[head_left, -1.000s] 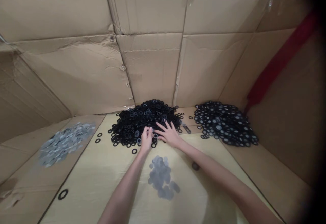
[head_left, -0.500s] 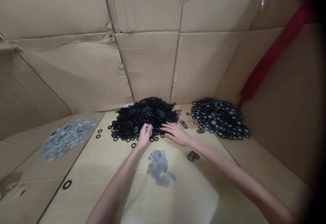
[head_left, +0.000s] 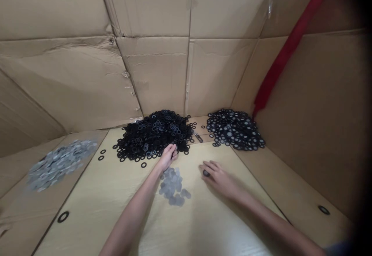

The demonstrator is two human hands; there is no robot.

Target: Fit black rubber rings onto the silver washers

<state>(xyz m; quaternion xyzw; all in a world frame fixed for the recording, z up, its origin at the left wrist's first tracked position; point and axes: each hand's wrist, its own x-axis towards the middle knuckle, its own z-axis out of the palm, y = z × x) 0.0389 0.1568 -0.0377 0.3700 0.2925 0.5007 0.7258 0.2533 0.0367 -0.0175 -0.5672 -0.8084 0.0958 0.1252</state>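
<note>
My left hand (head_left: 169, 156) is closed at the front edge of a large pile of black rings (head_left: 154, 134). A small bit of grey disc shows at its fingertips; the rest is hidden by the fingers. Just below the hand, a loose cluster of thin grey discs (head_left: 173, 188) lies on the pale yellow board. To the right, my right hand (head_left: 216, 175) rests low over the board with its fingers curled around a few black rings with grey centres (head_left: 206, 173). The fingers partly cover them, so how many are there cannot be told.
A heap of grey discs (head_left: 62, 163) lies at left, and a pile of black rings with grey centres (head_left: 235, 130) at back right. A small dark tool (head_left: 198, 137) sits between the piles. Cardboard walls (head_left: 159, 73) enclose the board; a red strap (head_left: 279, 66) hangs at right.
My right hand has left the ring pile and moved toward me, onto the small group of disc-filled rings. My left hand stays closed by the pile. The view has turned to the right.
</note>
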